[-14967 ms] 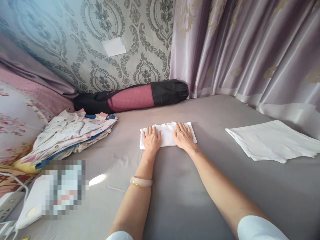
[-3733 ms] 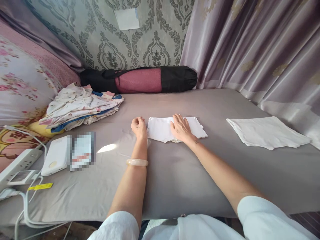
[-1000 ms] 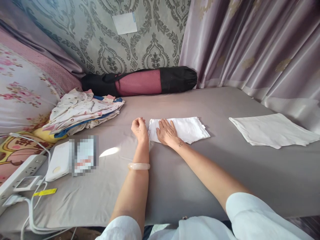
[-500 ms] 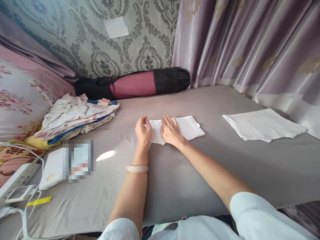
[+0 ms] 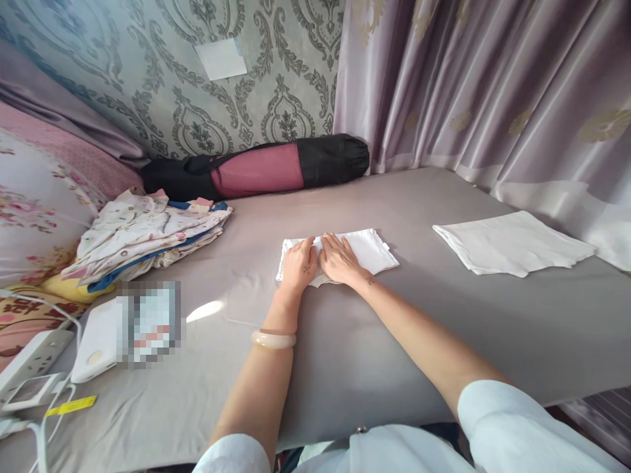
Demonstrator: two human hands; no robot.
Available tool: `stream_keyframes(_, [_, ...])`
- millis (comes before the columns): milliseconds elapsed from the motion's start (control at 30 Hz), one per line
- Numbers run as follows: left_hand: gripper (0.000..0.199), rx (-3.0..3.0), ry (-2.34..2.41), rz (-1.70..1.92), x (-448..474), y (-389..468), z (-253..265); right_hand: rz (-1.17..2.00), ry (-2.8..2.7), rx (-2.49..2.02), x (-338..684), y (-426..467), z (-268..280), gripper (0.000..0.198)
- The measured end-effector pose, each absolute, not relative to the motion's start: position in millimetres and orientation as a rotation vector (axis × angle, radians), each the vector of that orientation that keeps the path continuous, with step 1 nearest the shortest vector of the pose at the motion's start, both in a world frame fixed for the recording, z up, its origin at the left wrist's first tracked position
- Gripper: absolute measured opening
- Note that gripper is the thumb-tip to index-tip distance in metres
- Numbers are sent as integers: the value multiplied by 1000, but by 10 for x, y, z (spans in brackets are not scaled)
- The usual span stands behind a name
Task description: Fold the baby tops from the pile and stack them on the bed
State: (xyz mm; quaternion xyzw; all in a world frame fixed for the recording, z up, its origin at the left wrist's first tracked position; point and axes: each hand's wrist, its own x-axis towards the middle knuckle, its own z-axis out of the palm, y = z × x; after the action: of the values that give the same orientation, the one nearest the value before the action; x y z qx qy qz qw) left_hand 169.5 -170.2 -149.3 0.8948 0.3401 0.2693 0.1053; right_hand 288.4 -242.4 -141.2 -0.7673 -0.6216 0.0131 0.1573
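Note:
A white folded garment (image 5: 371,251) with a small tag on its right edge lies flat on the grey bed sheet. My left hand (image 5: 299,261) rests on its left part, fingers stretched out and palm down. Beside it, my right hand (image 5: 340,259) presses flat on the middle of the cloth, fingers extended. The two hands nearly touch and cover part of the garment. Farther right lies another white folded garment (image 5: 513,244), apart from both hands.
At the left sits a pile of printed clothes (image 5: 152,233) against a floral pillow (image 5: 44,190). Nearer are a white power bank (image 5: 98,338), a blurred-out item (image 5: 154,322) and a power strip (image 5: 34,358) with cables. A black and pink rolled bag (image 5: 259,169) lies along the wall.
My left hand has moved right, from the garment's left edge onto its top, and its curled fingers have straightened. My right hand stays flat in about the same place. The view has shifted slightly.

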Motion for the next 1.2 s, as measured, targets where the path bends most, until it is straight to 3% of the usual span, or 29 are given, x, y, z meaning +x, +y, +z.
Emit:
stream_keyframes(400, [52,2771,1025,225,1793,-1936,-1412,-64,-1741,-2262,3123,-2571,-1510,56])
stream_keyframes(800, [51,2759,1195,447,1756,-1865,-1514,-27,-1568,-2384,3274,-2645,-1447,57])
stream_keyframes(1200, [51,2765,1170,345,1758,-1818,-1547,-2,-1542,-2397,3319,-2642,-1522,54])
